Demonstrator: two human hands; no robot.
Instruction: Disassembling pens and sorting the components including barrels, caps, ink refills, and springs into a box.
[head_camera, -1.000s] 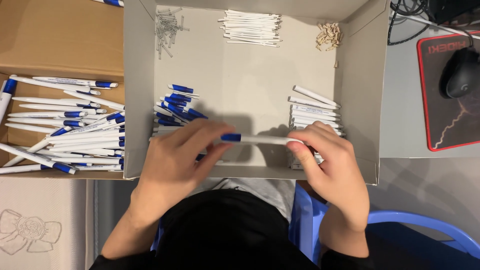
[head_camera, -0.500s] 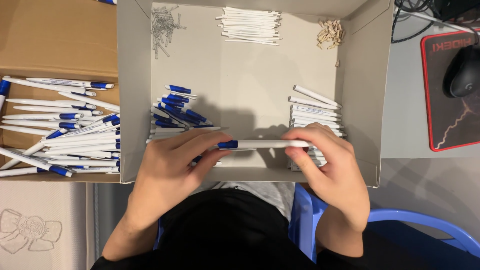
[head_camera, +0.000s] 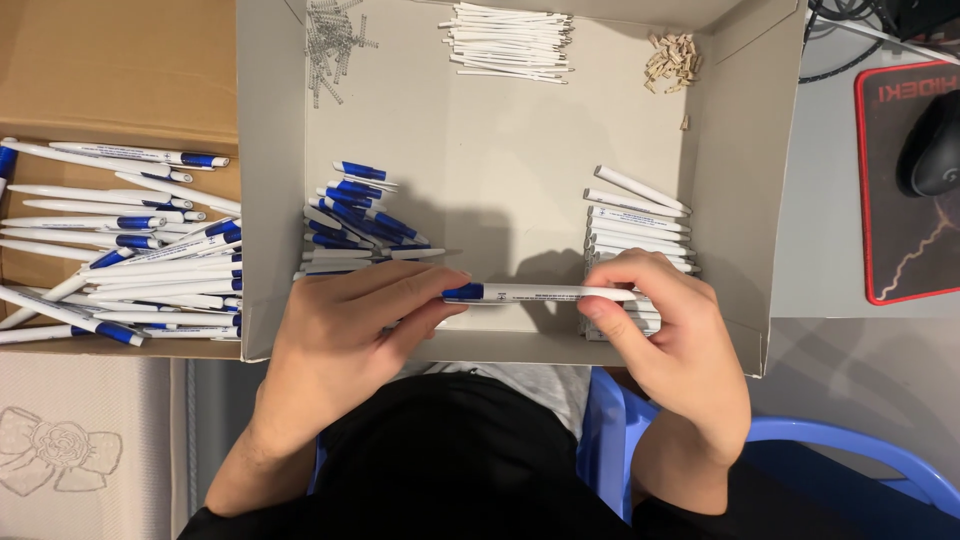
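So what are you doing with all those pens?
A person holds one white pen with a blue end level between both hands: the left hand at the blue end, the right hand at the white end. It is over a shallow grey box holding a pile of blue pieces, a stack of white barrels, thin white refills, small springs and little tan bits. Finished pens lie in a brown box to the left.
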